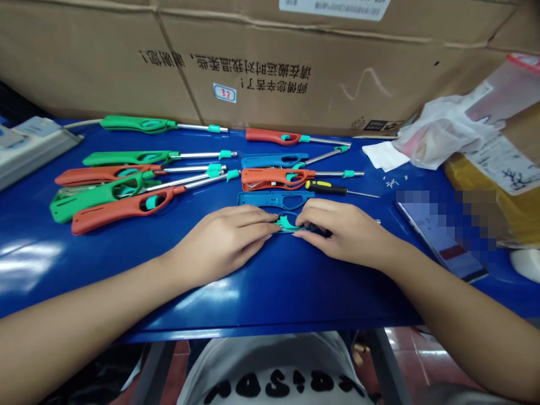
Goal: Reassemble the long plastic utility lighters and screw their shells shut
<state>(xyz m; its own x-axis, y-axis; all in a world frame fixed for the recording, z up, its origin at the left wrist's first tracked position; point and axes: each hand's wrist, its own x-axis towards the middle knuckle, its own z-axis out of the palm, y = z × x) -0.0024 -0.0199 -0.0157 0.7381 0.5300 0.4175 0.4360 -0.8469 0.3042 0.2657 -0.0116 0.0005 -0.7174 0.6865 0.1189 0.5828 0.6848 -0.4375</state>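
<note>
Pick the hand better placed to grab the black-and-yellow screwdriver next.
Probably the right hand: the screwdriver lies just beyond it. The left hand is farther off and would have to cross in front of the right. Both hands are at the teal part.

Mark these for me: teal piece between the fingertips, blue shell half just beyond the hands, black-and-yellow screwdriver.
Teal piece (288, 223): head view, on its exposed middle.
Blue shell half (272, 199): head view, on the middle of its body.
Screwdriver (332, 188): head view, on the handle.
</note>
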